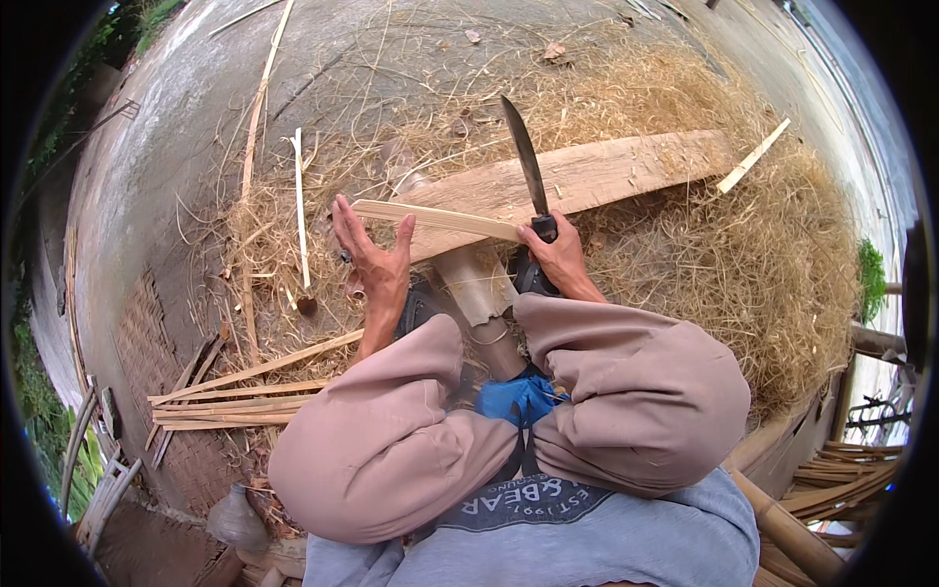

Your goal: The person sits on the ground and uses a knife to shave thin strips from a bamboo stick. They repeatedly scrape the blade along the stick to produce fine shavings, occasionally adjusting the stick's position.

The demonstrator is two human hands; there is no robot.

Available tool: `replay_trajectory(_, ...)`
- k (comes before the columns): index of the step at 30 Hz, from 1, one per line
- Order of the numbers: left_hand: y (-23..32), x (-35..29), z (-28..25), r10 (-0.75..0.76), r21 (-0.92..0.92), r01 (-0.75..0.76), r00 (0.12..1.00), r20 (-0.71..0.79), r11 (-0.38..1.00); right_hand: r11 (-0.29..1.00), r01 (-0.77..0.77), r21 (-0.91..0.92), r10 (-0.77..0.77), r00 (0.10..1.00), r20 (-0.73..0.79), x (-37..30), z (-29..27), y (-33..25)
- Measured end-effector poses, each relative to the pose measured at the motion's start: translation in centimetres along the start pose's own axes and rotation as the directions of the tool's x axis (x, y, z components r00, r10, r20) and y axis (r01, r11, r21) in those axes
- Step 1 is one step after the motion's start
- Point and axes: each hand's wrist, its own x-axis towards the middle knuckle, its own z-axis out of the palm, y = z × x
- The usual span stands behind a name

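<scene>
My right hand point(561, 256) is closed round the black handle of a knife point(526, 152), whose dark curved blade points up and away. The right end of a flat bundle of pale bamboo strips point(450, 217) meets the thumb of that hand. At the bundle's left end is my left hand point(377, 262), its fingers stretched out and the thumb apart. The strips pass by its thumb and fingertips; whether they rest on the palm I cannot tell. Under the strips lies a long wooden plank point(577, 176), slanting up to the right, with small chips on it.
Curly shavings point(724, 264) cover the ground around the plank, thickest on the right. A stack of split bamboo lengths point(235, 404) lies by my left knee. Single strips point(301, 210) are scattered at left. A bamboo tube point(474, 284) stands between my legs, above a blue cloth point(518, 398).
</scene>
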Motion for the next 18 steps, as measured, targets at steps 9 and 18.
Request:
replay_trajectory(9,-0.1,-1.3,1.8,-0.207,-0.542,0.51,0.827,0.522,0.668,0.989,0.013,0.147,-0.01,1.0,-0.023,-0.8,1.1,0.5)
replay_trajectory(18,2.1,-1.7,4.0,0.012,-0.551,0.717,0.605,0.796,0.427,0.95,-0.155,0.269,0.097,0.971,0.218,-2.5,1.8,-0.8)
